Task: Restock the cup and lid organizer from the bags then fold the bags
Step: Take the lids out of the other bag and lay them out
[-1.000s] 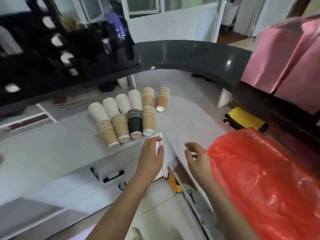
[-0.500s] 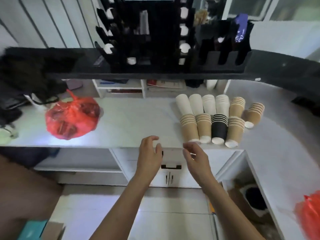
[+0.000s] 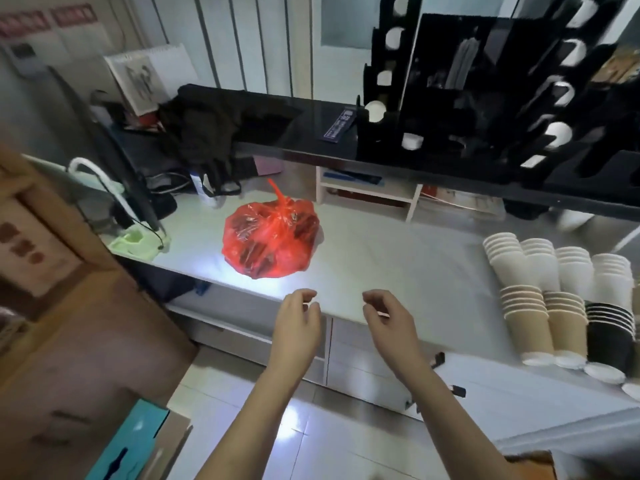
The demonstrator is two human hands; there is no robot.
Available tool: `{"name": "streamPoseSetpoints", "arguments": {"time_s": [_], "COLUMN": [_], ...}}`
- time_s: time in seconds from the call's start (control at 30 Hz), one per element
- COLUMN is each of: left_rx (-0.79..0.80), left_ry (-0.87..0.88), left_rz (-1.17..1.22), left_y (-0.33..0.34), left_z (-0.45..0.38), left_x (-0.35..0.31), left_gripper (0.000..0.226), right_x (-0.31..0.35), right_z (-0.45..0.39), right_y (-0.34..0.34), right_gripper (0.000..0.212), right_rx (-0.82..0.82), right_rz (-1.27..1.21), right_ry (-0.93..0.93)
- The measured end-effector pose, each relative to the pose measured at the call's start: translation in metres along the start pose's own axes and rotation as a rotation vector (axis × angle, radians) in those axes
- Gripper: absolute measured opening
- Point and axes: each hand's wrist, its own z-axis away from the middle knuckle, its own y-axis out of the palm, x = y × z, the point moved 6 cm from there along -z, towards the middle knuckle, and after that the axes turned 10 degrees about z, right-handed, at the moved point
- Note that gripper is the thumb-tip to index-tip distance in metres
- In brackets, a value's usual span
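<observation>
A knotted red plastic bag (image 3: 272, 239) with dark contents sits on the white counter (image 3: 398, 268), left of centre. My left hand (image 3: 298, 323) and my right hand (image 3: 389, 320) hover side by side at the counter's front edge, below and right of the bag, fingers loosely curled and holding nothing. Several stacks of paper cups (image 3: 554, 296), white, brown and black, lie on their sides at the right. The black cup and lid organizer (image 3: 485, 98) stands on the dark upper shelf (image 3: 311, 140), with white lids showing in its slots.
A dark garment (image 3: 214, 123) is heaped on the upper shelf at the left. A green tray (image 3: 138, 240) and cables sit at the counter's left end. Cardboard boxes (image 3: 69, 323) stand on the floor at left. White drawers (image 3: 363, 362) are under the counter.
The view swung left from the counter corner and the big red bag. The knotted red bag now lies near centre and the cups at the right. Both hands stay empty.
</observation>
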Motion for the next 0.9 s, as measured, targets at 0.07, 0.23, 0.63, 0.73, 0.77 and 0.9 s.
{"name": "streamPoseSetpoints", "arguments": {"time_s": [0.07,0.23,0.63,0.73,0.77,0.9], "left_rx": [-0.038,-0.089,-0.118,-0.133,-0.139,-0.159], "left_ry": [-0.021,-0.060,-0.081,-0.083,-0.079,-0.065], "left_rz": [0.001,-0.018,-0.182,-0.173,-0.172,-0.181], "left_y": [-0.018,-0.046,-0.063,-0.056,-0.054,-0.052], "left_z": [-0.014,-0.053,-0.198,-0.227,-0.235,-0.269], "left_x": [0.008,0.026,0.040,0.043,0.045,0.054], "left_gripper": [0.026,0.027,0.021,0.018,0.017,0.014], "right_x": [0.011,0.034,0.064,0.069,0.069,0.069], "right_z": [-0.015,-0.063,-0.229,-0.269,-0.281,-0.319], "right_y": [0.019,0.059,0.137,0.148,0.152,0.168], "right_gripper": [0.023,0.022,0.022,0.022,0.021,0.019], "right_rx": [0.017,0.068,0.166,0.160,0.160,0.186], "right_rz": [0.004,-0.009,-0.028,-0.019,-0.006,0.071], "right_ry": [-0.020,-0.049,-0.061,-0.079,-0.084,-0.082]}}
